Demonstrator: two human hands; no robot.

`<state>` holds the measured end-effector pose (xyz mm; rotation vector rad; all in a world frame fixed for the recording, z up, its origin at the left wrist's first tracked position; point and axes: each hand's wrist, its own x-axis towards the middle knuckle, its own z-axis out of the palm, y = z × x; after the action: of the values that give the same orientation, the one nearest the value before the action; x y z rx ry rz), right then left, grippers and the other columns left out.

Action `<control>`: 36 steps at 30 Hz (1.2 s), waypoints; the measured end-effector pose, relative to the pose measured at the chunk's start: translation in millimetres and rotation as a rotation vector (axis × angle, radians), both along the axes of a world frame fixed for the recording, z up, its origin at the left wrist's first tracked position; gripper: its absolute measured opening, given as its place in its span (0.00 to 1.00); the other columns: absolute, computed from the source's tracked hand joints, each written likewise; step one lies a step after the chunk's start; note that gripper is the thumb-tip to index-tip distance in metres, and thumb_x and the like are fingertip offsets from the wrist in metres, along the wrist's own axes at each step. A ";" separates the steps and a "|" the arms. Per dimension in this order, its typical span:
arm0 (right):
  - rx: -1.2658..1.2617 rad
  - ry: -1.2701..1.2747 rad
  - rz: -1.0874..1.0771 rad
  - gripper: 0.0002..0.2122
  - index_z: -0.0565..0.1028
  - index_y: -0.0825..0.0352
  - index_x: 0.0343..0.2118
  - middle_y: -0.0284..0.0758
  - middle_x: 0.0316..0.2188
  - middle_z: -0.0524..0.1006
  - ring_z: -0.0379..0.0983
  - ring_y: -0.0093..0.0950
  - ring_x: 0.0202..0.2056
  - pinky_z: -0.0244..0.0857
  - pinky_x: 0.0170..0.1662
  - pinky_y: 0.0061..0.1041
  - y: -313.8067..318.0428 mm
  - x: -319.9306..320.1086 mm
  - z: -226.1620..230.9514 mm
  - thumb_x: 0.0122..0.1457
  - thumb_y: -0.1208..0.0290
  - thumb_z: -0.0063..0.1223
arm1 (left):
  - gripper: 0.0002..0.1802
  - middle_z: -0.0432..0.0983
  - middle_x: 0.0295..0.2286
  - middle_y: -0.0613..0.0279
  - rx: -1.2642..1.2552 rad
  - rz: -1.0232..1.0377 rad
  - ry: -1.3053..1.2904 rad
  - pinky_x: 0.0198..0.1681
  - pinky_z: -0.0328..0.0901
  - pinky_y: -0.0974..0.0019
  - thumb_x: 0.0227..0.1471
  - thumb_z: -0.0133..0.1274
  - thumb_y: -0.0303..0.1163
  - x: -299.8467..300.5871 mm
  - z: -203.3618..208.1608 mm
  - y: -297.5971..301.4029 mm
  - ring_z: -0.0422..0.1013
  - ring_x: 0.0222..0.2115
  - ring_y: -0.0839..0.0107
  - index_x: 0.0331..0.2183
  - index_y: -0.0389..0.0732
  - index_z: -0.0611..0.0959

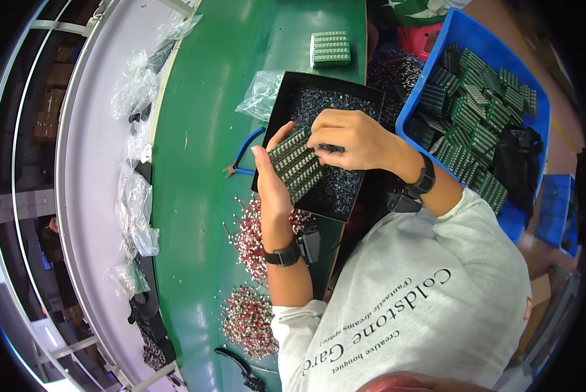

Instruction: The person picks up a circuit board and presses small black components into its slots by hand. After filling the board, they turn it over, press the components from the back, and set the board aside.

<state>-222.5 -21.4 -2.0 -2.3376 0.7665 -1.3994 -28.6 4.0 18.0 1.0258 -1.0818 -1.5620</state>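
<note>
Centrally, in the head view, the left hand point(271, 179) cradles a green circuit board point(295, 164) from its 9 o'clock side, thumb and fingers clamped on the board's edges. The board is tilted and is held just above a black tray point(286, 91) filled with small dark parts point(329, 101). The right hand point(351, 138) comes in from 3 o'clock; its fingertips are pinched together at the board's upper right corner, touching it, though what lies between them is too small to tell. Both wrists carry black bands.

At 12 o'clock from the tray lies a second green board point(331, 48) on the green bench point(201, 130). At 10 o'clock from the tray a crumpled clear bag point(260, 95) touches its corner. At 9 o'clock, just beside the tray, lie blue-handled cutters point(242, 157). At 6 to 7 o'clock, under and beside the left forearm, two heaps of red-and-white components point(248, 320) rest on the bench. At 2 o'clock from the hands stands a blue bin point(466, 29) stacked with more green boards. Further clear bags point(135, 202) line the pale conveyor point(90, 163) along the bench's 9 o'clock edge.
</note>
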 end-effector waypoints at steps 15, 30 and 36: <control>0.110 0.011 -0.005 0.07 0.76 0.68 0.28 0.36 0.26 0.76 0.75 0.35 0.28 0.71 0.31 0.30 0.1 -14.0 1.2 0.44 0.82 0.62 | 0.48 0.80 0.36 0.45 0.027 -0.054 0.084 0.37 0.77 0.61 0.62 0.21 0.68 2.0 1.1 1.4 0.80 0.31 0.57 0.63 0.35 0.61; -0.045 -0.046 -0.035 0.07 0.78 0.68 0.30 0.35 0.28 0.77 0.77 0.33 0.28 0.71 0.30 0.29 -7.0 0.3 -3.7 0.48 0.81 0.63 | 0.46 0.80 0.34 0.45 0.031 -0.037 0.058 0.35 0.77 0.60 0.63 0.22 0.67 -0.1 -1.1 -0.7 0.80 0.29 0.56 0.63 0.37 0.60; 0.028 -0.059 -0.052 0.10 0.79 0.68 0.34 0.37 0.31 0.77 0.76 0.35 0.29 0.72 0.32 0.30 -6.3 -3.8 -0.1 0.47 0.80 0.64 | 0.46 0.79 0.38 0.41 0.028 -0.039 0.043 0.35 0.77 0.55 0.63 0.24 0.67 1.4 -4.3 -2.9 0.80 0.30 0.50 0.63 0.34 0.59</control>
<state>-226.2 -27.8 -2.1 -2.2598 0.8297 -1.4632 -27.2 1.1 13.8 0.9905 -1.0582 -1.6273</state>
